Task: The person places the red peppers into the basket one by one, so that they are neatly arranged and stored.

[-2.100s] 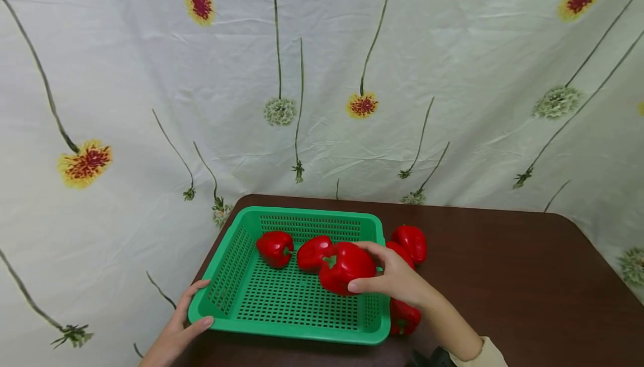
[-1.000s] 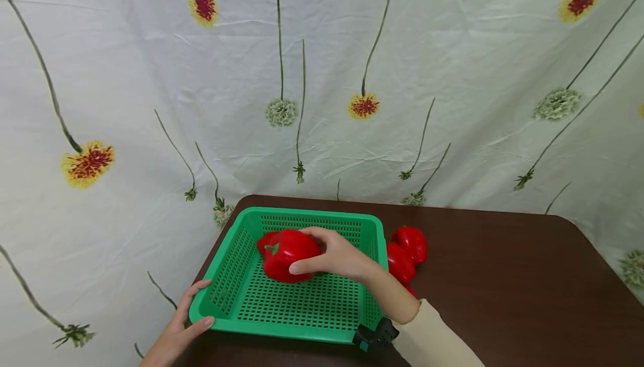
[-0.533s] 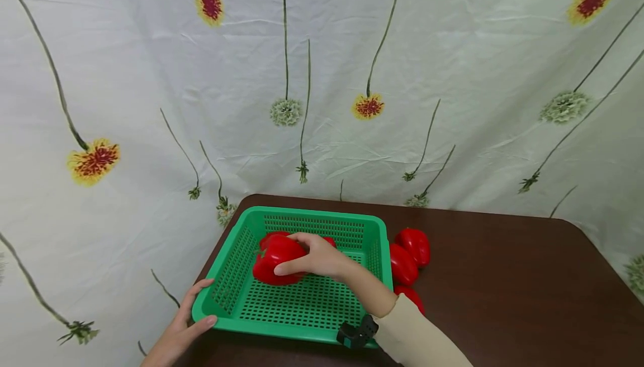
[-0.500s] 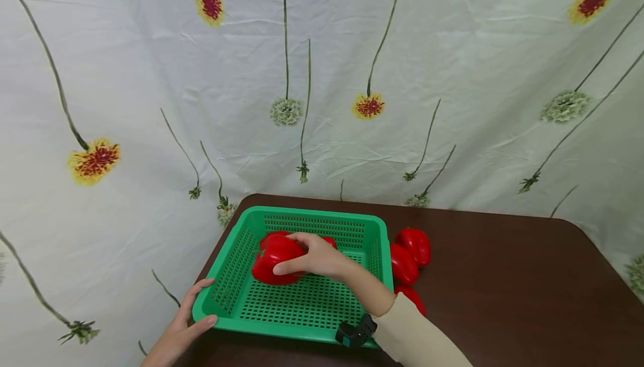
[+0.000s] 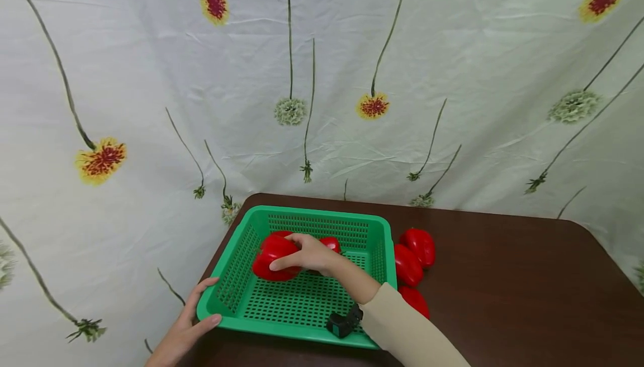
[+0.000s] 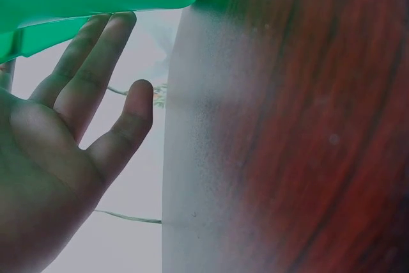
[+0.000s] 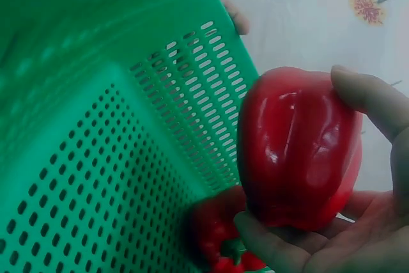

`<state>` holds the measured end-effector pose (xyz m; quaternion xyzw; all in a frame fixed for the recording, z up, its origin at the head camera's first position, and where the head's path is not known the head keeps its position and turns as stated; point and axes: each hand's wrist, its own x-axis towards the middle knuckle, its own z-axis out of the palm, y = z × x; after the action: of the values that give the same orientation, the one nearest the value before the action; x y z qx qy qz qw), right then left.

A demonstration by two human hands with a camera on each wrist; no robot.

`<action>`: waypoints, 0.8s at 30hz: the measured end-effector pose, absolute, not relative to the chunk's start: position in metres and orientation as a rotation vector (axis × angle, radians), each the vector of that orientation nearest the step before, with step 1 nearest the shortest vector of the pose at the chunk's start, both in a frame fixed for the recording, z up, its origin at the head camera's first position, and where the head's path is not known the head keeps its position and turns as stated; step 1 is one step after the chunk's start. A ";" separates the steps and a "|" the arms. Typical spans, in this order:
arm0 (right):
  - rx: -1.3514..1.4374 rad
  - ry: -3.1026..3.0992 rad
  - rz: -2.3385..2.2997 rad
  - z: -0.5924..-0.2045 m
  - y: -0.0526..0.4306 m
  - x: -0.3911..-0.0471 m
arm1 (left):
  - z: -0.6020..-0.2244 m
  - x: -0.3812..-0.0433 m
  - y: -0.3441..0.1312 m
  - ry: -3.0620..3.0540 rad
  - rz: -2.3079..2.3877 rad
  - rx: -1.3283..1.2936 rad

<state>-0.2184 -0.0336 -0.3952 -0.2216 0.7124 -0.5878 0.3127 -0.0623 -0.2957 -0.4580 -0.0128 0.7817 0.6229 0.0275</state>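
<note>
In the head view, my right hand [image 5: 309, 254] grips a red bell pepper [image 5: 269, 258] over the left part of the green plastic basket [image 5: 302, 336]. The right wrist view shows this pepper with the thumb on one side and fingers curled under the other. Two more peppers lie in the basket: one [image 5: 330, 244] at its back, partly behind my hand, the other [image 5: 283, 234] mostly hidden by the held pepper. My left hand [image 5: 183, 328] holds the basket's near left corner, thumb and a finger over the rim. Below, in the left wrist view, its other fingertips touch the basket.
Outside the basket's right wall, several red peppers [image 5: 418, 246] lie on the dark brown table [image 5: 513, 283]. A flowered cloth [image 5: 342, 149] hangs behind the table. A black wrist camera [image 5: 344, 322] on my right arm hangs over the basket's near side.
My right hand has carried the pepper left and slightly forward, from the basket's right side to its left part, over the last two seconds. My left hand stays at the corner.
</note>
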 end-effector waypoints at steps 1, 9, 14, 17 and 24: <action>-0.591 1.899 -1.533 -0.397 -0.035 -0.219 | -0.458 -0.062 -0.296 2.415 1.924 -0.035; -0.599 1.992 -1.378 -0.408 -0.040 -0.223 | -0.456 -0.063 -0.295 2.401 1.918 -0.076; -0.596 2.024 -1.277 -0.419 -0.041 -0.227 | -0.455 -0.065 -0.294 2.393 1.904 -0.116; -0.619 2.034 -1.233 -0.425 -0.042 -0.229 | -0.455 -0.065 -0.294 2.396 1.899 -0.118; -0.664 2.022 -1.193 -0.434 -0.043 -0.231 | -0.456 -0.064 -0.293 2.388 1.927 -0.099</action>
<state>-0.2310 -0.0428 -0.4340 -0.2556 0.7783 -0.4590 0.3437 -0.0637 -0.2934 -0.4555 -0.0322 0.7773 0.6273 0.0355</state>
